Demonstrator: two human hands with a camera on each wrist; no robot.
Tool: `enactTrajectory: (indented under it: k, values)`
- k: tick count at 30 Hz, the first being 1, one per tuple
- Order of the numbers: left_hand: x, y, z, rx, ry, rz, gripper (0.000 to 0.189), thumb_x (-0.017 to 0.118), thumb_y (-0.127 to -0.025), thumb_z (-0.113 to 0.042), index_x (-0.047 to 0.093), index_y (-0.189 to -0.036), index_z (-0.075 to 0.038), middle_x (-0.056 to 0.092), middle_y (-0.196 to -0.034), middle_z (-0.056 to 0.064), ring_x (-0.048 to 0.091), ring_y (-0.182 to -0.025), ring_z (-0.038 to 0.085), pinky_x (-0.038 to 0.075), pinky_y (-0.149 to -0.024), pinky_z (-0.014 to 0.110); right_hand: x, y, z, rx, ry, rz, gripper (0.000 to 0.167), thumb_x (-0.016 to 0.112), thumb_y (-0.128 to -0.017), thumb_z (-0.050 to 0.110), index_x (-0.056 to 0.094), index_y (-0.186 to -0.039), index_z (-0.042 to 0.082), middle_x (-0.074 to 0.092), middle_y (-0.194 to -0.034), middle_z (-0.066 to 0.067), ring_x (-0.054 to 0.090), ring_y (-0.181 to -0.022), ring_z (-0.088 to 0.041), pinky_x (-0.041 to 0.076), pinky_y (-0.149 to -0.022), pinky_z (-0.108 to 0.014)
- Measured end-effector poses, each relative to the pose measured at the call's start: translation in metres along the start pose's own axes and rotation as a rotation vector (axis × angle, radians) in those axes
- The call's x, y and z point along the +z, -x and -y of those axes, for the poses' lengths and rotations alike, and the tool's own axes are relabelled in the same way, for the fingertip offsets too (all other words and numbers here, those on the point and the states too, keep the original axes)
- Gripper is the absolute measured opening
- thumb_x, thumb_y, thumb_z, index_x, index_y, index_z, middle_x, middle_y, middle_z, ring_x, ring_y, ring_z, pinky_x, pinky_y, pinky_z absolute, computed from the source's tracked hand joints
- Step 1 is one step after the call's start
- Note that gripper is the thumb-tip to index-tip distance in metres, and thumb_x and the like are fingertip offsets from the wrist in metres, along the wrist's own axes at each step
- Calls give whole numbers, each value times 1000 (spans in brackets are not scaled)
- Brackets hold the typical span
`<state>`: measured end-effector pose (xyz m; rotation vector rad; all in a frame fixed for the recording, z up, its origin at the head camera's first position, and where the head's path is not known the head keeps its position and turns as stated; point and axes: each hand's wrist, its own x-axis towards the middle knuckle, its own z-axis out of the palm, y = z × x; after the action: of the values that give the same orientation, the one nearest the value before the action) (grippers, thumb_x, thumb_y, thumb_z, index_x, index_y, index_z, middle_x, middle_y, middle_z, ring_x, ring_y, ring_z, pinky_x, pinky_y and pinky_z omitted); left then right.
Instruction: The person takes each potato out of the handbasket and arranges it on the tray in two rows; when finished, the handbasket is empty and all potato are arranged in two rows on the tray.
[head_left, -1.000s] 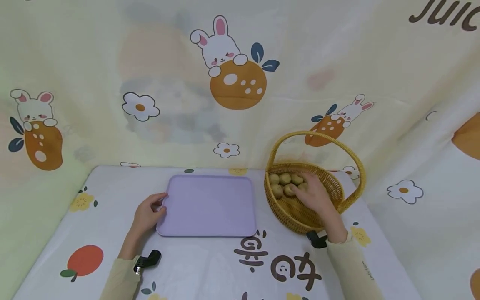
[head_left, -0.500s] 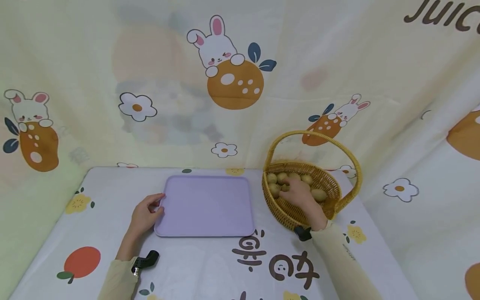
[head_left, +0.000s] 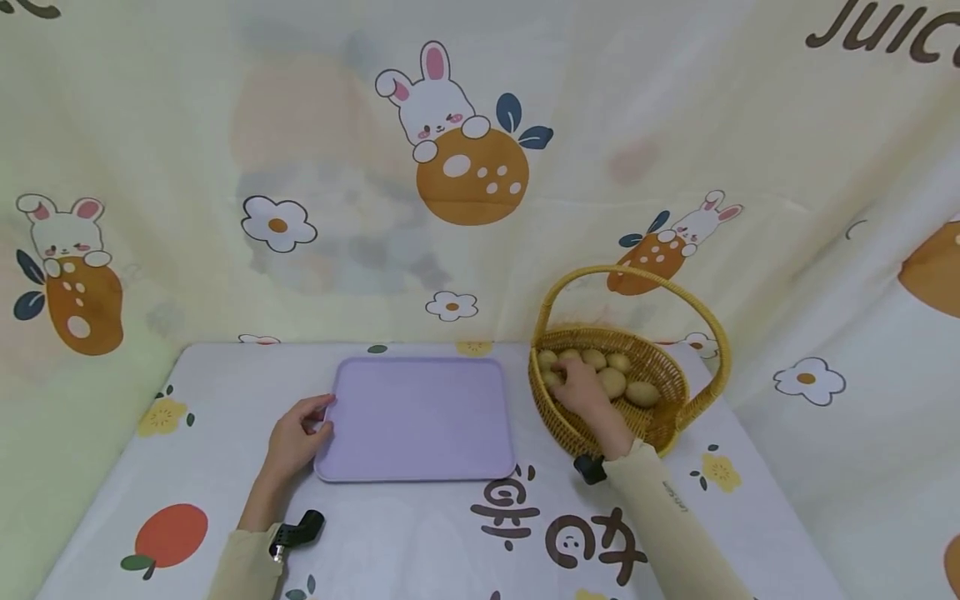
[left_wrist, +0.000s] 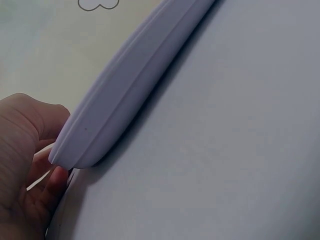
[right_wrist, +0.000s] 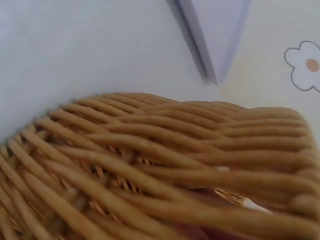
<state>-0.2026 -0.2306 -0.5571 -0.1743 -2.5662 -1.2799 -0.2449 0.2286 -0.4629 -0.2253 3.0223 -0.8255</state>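
Note:
My left hand (head_left: 298, 433) holds the left edge of a lilac rectangular tray (head_left: 420, 421). In the left wrist view, the tray's corner (left_wrist: 80, 145) lies between the thumb and fingers of that hand (left_wrist: 25, 135). My right hand (head_left: 588, 392) reaches down into a brown wicker basket (head_left: 573, 433) with a tall handle. Several small oval tan-green things, like potatoes or kiwifruit (head_left: 642, 393), lie inside. The fingertips are at the leftmost ones; whether they grip one is hidden. In the right wrist view, the woven basket wall (right_wrist: 150, 145) hides nearly all of the hand.
A white printed cloth (head_left: 390, 542) covers the table under both the tray and basket. Behind hangs a cream curtain (head_left: 337, 275) with rabbit and flower prints. The basket handle (head_left: 705, 308) arches over the basket, behind and to the right of my right hand.
My right hand has moved left inside the basket, uncovering oval things at its right. My left hand stays at the tray's edge. The view has shifted slightly.

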Motion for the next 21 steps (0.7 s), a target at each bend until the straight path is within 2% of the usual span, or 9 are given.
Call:
enactTrajectory:
  k: [4,10,21]
  values:
    - [0,3,-1,5,7,-13,43,70,-78,5,67,-121,1,67,-107,18,57,-77,18,43,-63,22,3,1,-1,-28,-12,-33,38,58,-82,-1,61,-118,-14,60,-118,-32,56,-109,-49,45,-91,-56]
    - [1,0,-4,29,18,-12,44,70,-78,5,67,-121,1,67,-107,18,58,-78,20,43,-62,21,3,4,-2,-34,-20,-63,37,58,-81,-2,62,-116,-15,61,-116,-32,57,-106,-49,46,-89,-57]
    - [0,4,-4,-1,0,-11,43,69,-79,4,66,-122,2,67,-111,19,59,-82,25,43,-63,22,10,6,-2,-24,5,-112,33,58,-81,-1,62,-113,-10,63,-113,-30,60,-100,-49,47,-86,-56]
